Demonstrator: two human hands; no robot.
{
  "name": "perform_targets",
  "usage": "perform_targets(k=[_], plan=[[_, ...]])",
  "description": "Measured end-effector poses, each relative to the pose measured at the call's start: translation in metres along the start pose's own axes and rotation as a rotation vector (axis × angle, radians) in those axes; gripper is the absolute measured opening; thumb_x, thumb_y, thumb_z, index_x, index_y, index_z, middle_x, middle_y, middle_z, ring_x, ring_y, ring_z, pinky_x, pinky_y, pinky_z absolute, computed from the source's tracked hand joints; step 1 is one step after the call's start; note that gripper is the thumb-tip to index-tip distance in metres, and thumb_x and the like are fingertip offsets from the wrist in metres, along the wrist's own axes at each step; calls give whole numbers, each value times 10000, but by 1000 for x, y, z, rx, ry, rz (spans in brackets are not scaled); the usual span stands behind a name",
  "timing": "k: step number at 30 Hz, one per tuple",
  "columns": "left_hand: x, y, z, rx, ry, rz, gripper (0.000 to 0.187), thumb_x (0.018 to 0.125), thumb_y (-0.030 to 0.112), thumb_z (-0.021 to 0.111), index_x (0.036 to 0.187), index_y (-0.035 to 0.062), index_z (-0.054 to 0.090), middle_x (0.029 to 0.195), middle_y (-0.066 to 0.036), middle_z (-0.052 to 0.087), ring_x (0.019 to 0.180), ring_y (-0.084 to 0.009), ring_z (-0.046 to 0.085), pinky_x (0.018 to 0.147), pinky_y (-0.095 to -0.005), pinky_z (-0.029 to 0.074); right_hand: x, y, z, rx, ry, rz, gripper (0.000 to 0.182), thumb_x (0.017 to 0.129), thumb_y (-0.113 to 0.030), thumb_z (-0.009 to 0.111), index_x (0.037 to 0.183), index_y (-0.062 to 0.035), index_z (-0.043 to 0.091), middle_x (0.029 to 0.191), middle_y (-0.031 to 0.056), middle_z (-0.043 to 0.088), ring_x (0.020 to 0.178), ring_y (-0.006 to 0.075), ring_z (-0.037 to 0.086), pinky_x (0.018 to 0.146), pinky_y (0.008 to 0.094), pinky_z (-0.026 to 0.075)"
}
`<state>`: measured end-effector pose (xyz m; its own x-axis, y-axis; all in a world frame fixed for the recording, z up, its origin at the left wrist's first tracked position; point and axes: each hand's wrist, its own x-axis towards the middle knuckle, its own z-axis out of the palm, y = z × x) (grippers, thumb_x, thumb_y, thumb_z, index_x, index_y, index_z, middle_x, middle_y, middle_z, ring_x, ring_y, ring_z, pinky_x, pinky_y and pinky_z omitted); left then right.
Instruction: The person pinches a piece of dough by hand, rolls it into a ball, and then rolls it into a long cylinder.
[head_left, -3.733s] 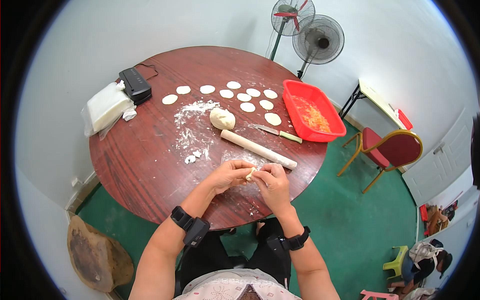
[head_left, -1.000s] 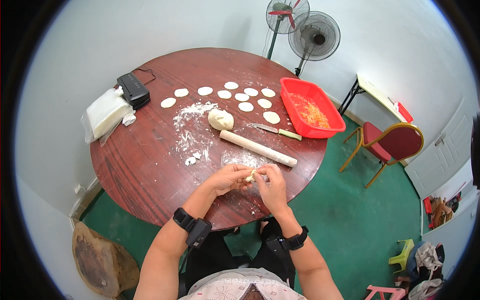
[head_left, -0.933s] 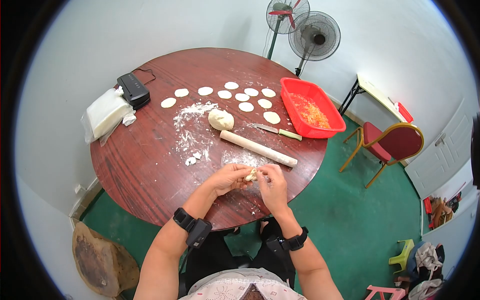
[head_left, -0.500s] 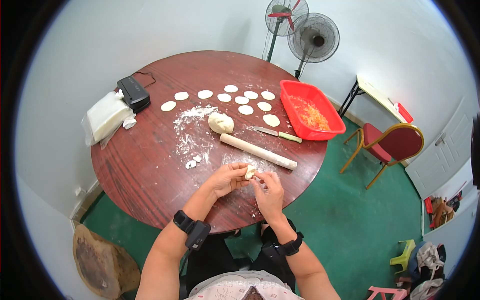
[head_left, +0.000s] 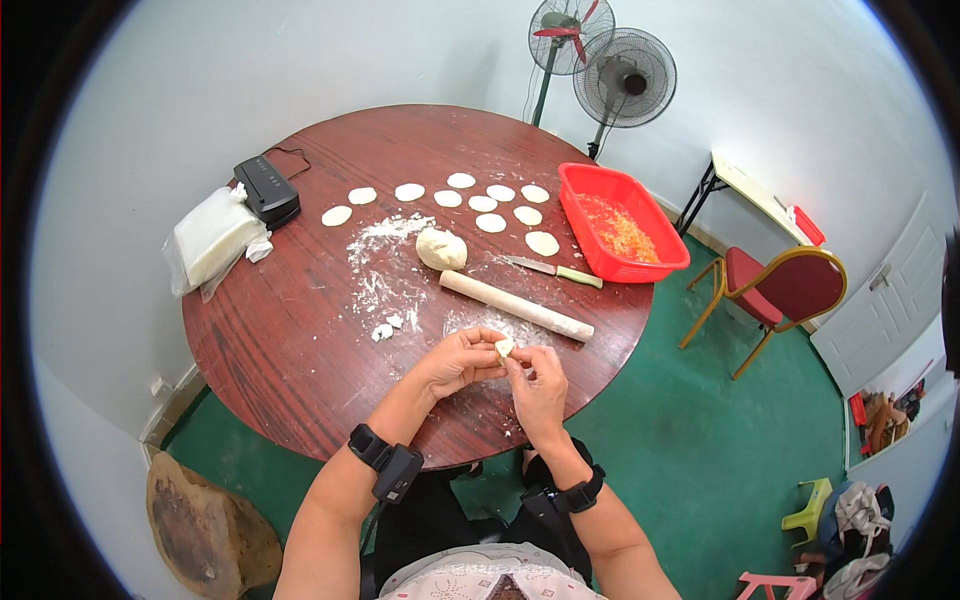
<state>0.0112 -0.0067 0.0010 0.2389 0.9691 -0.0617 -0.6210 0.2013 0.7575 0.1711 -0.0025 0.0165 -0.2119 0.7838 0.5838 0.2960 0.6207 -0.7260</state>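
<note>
Between the fingertips of my left hand [head_left: 464, 360] and my right hand [head_left: 538, 385] is a small piece of dough [head_left: 504, 348], pinched from both sides just over the near part of the table. Beyond my hands lies a wooden rolling pin [head_left: 516, 306], slanting down to the right. A larger dough ball [head_left: 441, 249] rests behind the pin's left end. To its right is a knife [head_left: 555, 270] with a green handle. Loose flour [head_left: 385, 260] and some small dough scraps [head_left: 387, 327] lie left of the pin.
Several flat dough rounds [head_left: 483, 203] are spread across the far part of the round table [head_left: 270, 350]. A red basket [head_left: 624, 224] of shredded orange filling stands at the right edge. At left are a black appliance [head_left: 267, 191] and a bagged white stack [head_left: 212, 238].
The piece of dough has turned between my fingers and shows a paler, more pointed side. My hands have stayed in almost the same place.
</note>
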Motion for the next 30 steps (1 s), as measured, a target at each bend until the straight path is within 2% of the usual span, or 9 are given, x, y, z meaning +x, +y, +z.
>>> perform_targets(k=[10, 13, 16, 19, 22, 25, 30], plan=[[-4, 5, 11, 50, -49, 7, 344, 822, 65, 599, 1149, 21, 504, 1040, -108, 597, 937, -182, 607, 823, -341, 521, 3, 4, -2, -73, 7, -142, 88, 748, -36, 625, 806, -18, 562, 831, 129, 559, 791, 307, 544, 678, 380, 441], [-2, 1, 7, 103, -31, 18, 342, 825, 89, 607, 1144, 22, 506, 1035, -97, 596, 933, -176, 605, 825, -341, 520, 3, 5, -3, -81, 4, -174, 90, 750, -35, 620, 816, -19, 561, 833, 127, 560, 789, 301, 547, 672, 376, 441], [-2, 1, 8, 109, -22, 13, 340, 827, 100, 610, 1142, 24, 506, 1036, -90, 594, 929, -175, 605, 828, -338, 518, 0, 3, -2, -4, 21, -52, 99, 749, -39, 622, 828, -19, 567, 826, 120, 558, 792, 290, 549, 668, 372, 443], [-4, 2, 9, 93, -22, 6, 343, 828, 108, 611, 1143, 24, 505, 1036, -89, 594, 931, -178, 605, 835, -339, 514, 4, 2, -7, 20, -26, -109, 152, 744, -45, 631, 888, -23, 588, 841, 124, 550, 801, 282, 549, 673, 361, 448], [-3, 2, 9, 69, -15, 4, 343, 830, 112, 609, 1143, 18, 507, 1040, -94, 596, 938, -182, 605, 843, -342, 510, 7, 7, -8, -21, -30, -233, 197, 733, -15, 642, 927, -18, 609, 876, 112, 542, 743, 231, 552, 664, 312, 449], [-3, 2, 12, 67, -17, 9, 336, 834, 111, 602, 1142, 10, 514, 1054, -103, 596, 951, -185, 603, 848, -346, 507, 10, 1, -11, -41, -54, -229, 227, 731, -25, 650, 956, -27, 616, 882, 108, 528, 778, 239, 547, 695, 317, 447], [-4, 2, 12, 87, -11, -6, 320, 841, 103, 589, 1141, 6, 528, 1065, -112, 598, 954, -190, 605, 847, -344, 507, 12, 0, -12, -79, -68, -230, 150, 726, -38, 659, 873, -31, 628, 848, 95, 525, 792, 241, 538, 692, 324, 444]])
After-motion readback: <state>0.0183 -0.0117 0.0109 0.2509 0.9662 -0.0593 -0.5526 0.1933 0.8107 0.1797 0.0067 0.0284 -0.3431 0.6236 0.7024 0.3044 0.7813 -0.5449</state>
